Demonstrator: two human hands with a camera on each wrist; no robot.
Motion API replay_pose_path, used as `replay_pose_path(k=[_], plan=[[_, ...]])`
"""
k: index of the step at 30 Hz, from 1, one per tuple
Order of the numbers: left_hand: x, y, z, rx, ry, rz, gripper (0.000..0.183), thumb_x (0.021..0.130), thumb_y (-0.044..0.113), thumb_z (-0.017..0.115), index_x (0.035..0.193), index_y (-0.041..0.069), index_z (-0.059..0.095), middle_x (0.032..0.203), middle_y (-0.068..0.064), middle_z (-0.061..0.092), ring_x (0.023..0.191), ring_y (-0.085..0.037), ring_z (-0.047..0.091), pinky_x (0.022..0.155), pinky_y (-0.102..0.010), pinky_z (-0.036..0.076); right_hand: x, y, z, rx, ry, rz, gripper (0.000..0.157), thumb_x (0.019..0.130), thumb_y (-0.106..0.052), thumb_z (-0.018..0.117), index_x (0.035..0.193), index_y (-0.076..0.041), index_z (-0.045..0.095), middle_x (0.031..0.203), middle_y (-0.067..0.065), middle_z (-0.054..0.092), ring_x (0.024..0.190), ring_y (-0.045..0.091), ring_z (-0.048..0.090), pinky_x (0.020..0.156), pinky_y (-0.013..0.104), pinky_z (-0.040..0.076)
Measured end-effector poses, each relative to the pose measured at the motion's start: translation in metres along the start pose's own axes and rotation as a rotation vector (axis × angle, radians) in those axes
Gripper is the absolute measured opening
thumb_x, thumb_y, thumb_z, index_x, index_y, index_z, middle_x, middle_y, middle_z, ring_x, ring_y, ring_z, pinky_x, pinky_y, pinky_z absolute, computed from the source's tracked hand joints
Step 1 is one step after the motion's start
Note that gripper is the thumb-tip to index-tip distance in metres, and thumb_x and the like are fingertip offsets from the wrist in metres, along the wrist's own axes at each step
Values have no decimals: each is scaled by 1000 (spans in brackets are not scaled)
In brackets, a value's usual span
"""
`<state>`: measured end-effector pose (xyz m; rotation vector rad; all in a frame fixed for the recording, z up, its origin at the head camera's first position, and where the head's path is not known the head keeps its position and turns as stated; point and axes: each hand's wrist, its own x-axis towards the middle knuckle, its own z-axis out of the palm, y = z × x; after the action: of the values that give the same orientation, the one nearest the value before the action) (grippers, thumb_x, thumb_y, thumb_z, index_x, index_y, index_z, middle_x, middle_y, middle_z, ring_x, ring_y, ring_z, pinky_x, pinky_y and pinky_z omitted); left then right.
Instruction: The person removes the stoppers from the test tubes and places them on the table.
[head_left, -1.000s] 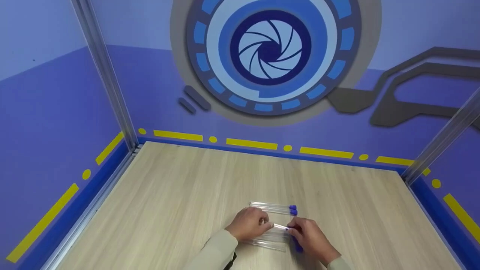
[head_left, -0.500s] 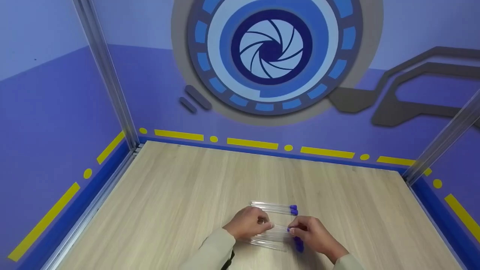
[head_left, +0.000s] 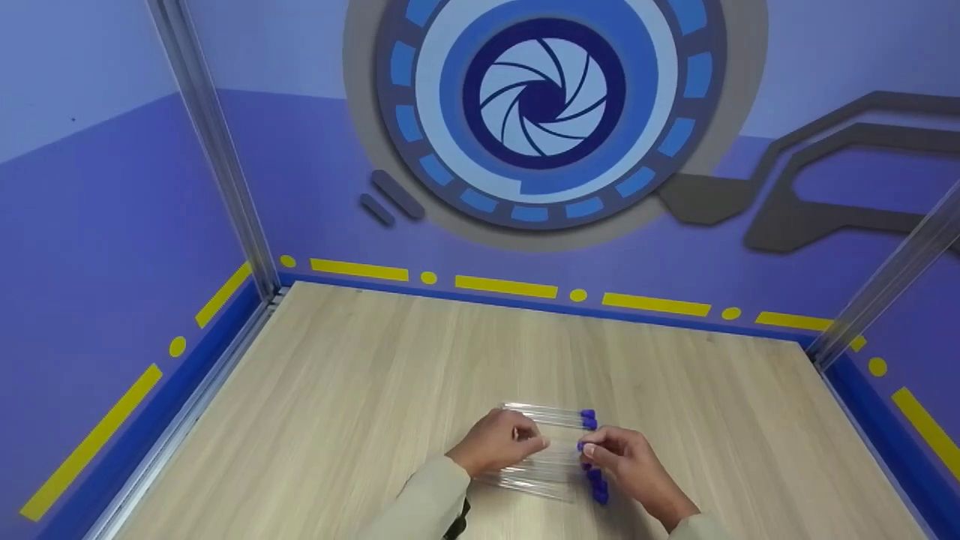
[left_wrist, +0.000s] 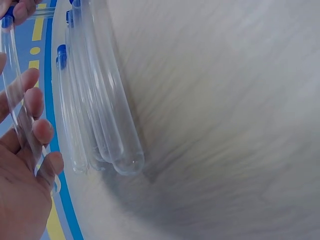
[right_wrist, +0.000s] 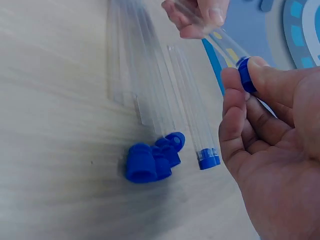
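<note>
In the head view, my left hand (head_left: pixel 495 442) holds a clear test tube by its body. The left wrist view shows this test tube (left_wrist: pixel 12 75) running along the curled fingers. My right hand (head_left: pixel 626 461) pinches a blue cap (right_wrist: pixel 246 75) between thumb and index finger at the tube's end. Whether the cap is fully seated I cannot tell. Under the hands lie several clear test tubes (head_left: pixel 529 487) side by side on the table, with several blue caps (head_left: pixel 599 491) near their right ends. Farther back, two test tubes (head_left: pixel 544 414) have blue caps on.
The wooden table (head_left: pixel 375 360) extends behind and to both sides of the hands. A blue printed panel (head_left: pixel 315 172) stands along the back, with side panels and metal posts (head_left: pixel 217 150) at the corners.
Both hands have risen slightly in the head view, the right one more, still at the same tube and cap. The tubes on the table stay about where they were.
</note>
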<state>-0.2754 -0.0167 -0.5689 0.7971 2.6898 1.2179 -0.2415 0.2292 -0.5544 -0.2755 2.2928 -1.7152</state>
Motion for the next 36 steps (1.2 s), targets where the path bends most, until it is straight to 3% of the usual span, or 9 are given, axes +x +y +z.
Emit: replay_pose_path(k=[8,13,16,20,23,30,36], plan=[[0,-1,2,-20,53,25,28,91,34,62,68,18,64,66,14,54,65,0,46,64,-17,37,1,-4,15,2,250,61,17,92,-10,63,103,3,65,90,5,69,84,14,65,78,29,53],[1,-1,3,-41,70,32,29,91,32,62,66,17,63,62,14,54,62,-1,47,62,-16,37,2,-5,23,8,341,45,14,90,-5,64,101,3,66,92,9,69,82,11,65,77,26,54],[2,-1,4,-41,67,19,30,92,32,61,67,18,64,62,14,54,63,-2,47,64,-17,37,2,-7,27,-34,394,43,12,87,-7,68,97,-1,68,93,8,69,81,10,64,76,23,53],[1,-1,4,-32,58,2,32,93,36,60,67,19,62,63,15,53,64,-2,47,70,-20,37,2,-9,32,-173,455,63,9,87,-9,70,95,-10,69,94,1,69,82,8,61,75,19,50],[0,-1,4,-17,61,-2,32,93,37,59,68,19,64,64,15,55,66,-1,47,73,-22,38,2,-9,34,-274,467,38,8,86,-8,70,93,-13,68,90,-1,68,79,7,59,73,18,48],[-1,-1,4,40,83,15,27,92,39,60,73,21,69,70,14,58,68,1,45,68,-20,39,-1,-10,35,-466,428,-128,13,84,-4,71,88,-16,66,83,-6,63,77,1,54,69,20,46],[-1,-1,3,70,86,19,26,89,40,62,73,21,69,69,13,57,66,1,44,66,-19,38,0,-15,29,-513,346,-124,14,83,-2,70,87,-16,67,83,-6,62,76,2,54,70,20,47]])
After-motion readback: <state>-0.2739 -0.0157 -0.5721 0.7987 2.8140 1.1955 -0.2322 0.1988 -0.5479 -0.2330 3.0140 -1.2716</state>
